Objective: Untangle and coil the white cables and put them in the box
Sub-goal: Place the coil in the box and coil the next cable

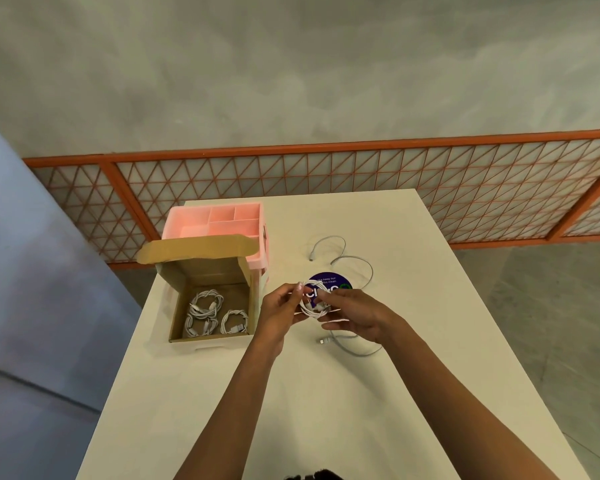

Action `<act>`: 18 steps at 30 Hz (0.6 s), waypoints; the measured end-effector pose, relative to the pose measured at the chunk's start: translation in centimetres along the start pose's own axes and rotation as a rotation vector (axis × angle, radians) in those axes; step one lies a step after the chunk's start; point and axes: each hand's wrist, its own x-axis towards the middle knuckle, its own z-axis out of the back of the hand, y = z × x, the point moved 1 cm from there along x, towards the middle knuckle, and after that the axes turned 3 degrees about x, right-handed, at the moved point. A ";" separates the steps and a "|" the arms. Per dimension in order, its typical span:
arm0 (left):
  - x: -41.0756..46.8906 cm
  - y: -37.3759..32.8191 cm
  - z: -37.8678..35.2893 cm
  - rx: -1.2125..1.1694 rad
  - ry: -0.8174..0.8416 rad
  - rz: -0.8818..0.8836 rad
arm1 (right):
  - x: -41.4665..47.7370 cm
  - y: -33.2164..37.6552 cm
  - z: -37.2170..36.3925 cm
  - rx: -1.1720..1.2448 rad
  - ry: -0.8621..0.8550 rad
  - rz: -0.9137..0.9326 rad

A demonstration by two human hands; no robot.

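Both my hands hold a small coil of white cable (311, 304) above the table, just right of the box. My left hand (280, 314) pinches the coil's left side; my right hand (355, 316) grips its right side, with a loose strand sticking out below the fingers. The open cardboard box (211, 336) stands at the table's left edge, its lid flap up, with three coiled white cables (207, 304) inside. A longer loose cable (368, 271) curves on the table behind my hands, its tail and plug (347, 348) under my right wrist.
A pink compartment organiser (187, 220) stands right behind the box. A round purple sticker (329, 284) lies on the white table (291, 410) under my hands. Past the table's far edge runs an orange lattice railing (326, 174).
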 end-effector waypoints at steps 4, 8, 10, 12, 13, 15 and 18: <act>-0.1 0.5 1.4 0.010 -0.038 0.014 | 1.2 -0.8 -0.8 0.016 -0.065 0.029; 0.0 1.5 4.1 0.020 -0.073 0.076 | 2.4 -1.5 -2.8 -0.072 -0.074 0.052; -0.1 1.8 5.6 -0.025 -0.084 0.106 | 3.1 -1.7 -4.2 -0.145 -0.106 0.077; -0.2 2.0 7.3 -0.056 -0.124 0.124 | 4.0 -1.8 -5.7 -0.179 -0.156 0.085; -0.1 2.1 8.1 -0.063 -0.153 0.133 | 4.6 -1.9 -6.6 -0.184 -0.181 0.089; 0.1 2.2 9.6 -0.063 -0.230 0.150 | 5.5 -2.2 -8.1 -0.176 -0.218 0.106; 0.8 2.1 11.4 -0.082 -0.351 0.164 | 7.0 -2.7 -10.3 -0.193 -0.221 0.127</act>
